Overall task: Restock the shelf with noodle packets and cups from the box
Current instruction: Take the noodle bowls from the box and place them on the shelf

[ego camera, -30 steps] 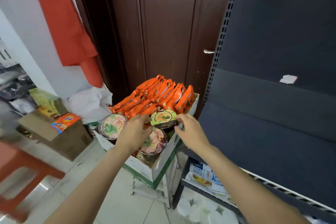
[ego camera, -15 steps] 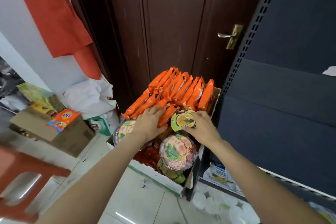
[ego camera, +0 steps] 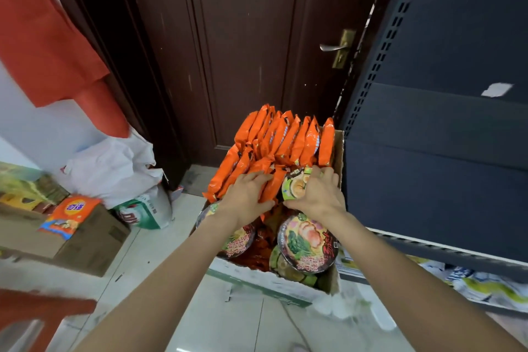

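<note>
Orange noodle packets [ego camera: 281, 140] stand upright, packed in rows, behind lidded noodle cups [ego camera: 307, 243] inside an open cardboard box [ego camera: 338, 151].

Legible text: scarce.
Noodle bowl [ego camera: 307, 244] lid carries red characters, unreadable; white-green bag [ego camera: 145, 210] shows red letters, partly hidden, not decipherable.
</note>
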A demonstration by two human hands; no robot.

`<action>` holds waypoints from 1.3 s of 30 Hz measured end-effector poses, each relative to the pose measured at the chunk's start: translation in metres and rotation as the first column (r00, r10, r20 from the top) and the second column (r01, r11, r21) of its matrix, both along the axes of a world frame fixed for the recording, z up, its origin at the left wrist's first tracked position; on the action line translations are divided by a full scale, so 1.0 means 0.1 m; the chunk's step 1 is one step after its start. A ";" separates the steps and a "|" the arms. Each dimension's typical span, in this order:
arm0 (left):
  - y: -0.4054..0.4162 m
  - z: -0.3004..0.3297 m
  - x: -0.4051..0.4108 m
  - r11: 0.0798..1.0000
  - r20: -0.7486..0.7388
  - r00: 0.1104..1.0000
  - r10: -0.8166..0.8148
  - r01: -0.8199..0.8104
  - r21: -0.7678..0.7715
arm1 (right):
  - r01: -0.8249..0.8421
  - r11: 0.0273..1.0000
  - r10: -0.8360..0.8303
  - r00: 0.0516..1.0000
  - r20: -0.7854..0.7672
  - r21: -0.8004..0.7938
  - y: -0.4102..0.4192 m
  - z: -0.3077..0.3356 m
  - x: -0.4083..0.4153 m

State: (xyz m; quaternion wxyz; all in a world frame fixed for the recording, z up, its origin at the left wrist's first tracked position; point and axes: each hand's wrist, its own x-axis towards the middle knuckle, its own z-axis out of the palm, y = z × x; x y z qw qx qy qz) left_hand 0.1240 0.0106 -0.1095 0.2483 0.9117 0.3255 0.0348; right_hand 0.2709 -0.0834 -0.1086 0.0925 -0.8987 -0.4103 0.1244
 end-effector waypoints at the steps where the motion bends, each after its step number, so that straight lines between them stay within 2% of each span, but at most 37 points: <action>1: 0.00 0.01 -0.01 1.000 0.036 0.999 -0.001 0.001 -0.002 | -0.006 1.000 0.005 1.000 0.030 0.022 -0.03 0.02 -0.01; 5: -0.06 0.08 -0.01 1.000 0.208 0.978 -0.009 0.004 0.027 | 0.020 0.974 -0.024 1.000 0.014 0.225 -0.22 0.23 -0.03; 8: -0.18 0.15 0.04 0.998 0.278 0.960 -0.037 0.047 -0.031 | 0.065 0.936 -0.058 0.998 -0.029 0.345 -0.46 0.45 -0.02; 10: -0.28 0.17 0.09 0.990 0.245 0.966 -0.086 0.111 -0.089 | 0.082 0.919 -0.072 0.997 -0.041 0.384 -0.64 0.53 -0.01; 13: -0.41 0.11 0.16 0.980 0.091 0.986 -0.137 0.148 -0.133 | 0.112 0.910 -0.085 0.993 -0.085 0.400 -0.83 0.55 -0.03; 16: -0.51 0.02 0.20 0.982 -0.057 0.992 -0.111 0.101 -0.162 | 0.109 0.909 -0.066 0.991 -0.118 0.403 -0.92 0.50 -0.04; 20: -0.57 0.00 0.24 0.984 -0.085 0.995 -0.043 0.027 -0.178 | 0.127 0.905 -0.062 0.983 -0.170 0.405 -1.04 0.45 0.00; 25: -0.58 0.01 0.20 0.950 -0.005 0.993 0.121 -0.117 -0.288 | 0.118 0.908 -0.044 0.981 -0.189 0.403 -1.14 0.41 0.03; 29: -0.63 0.07 0.06 0.908 0.154 0.956 0.249 -0.175 -0.381 | 0.101 0.894 -0.014 0.980 -0.197 0.436 -1.16 0.39 0.02; 34: -0.66 0.35 -0.09 0.956 0.307 0.922 0.237 -0.165 -0.242 | 0.110 0.874 -0.025 0.983 -0.181 0.473 -1.18 0.44 -0.03; 39: -0.78 0.70 -0.12 0.960 0.425 0.864 0.270 -0.208 -0.186 | 0.092 0.858 -0.028 0.991 -0.134 0.505 -1.33 0.62 0.03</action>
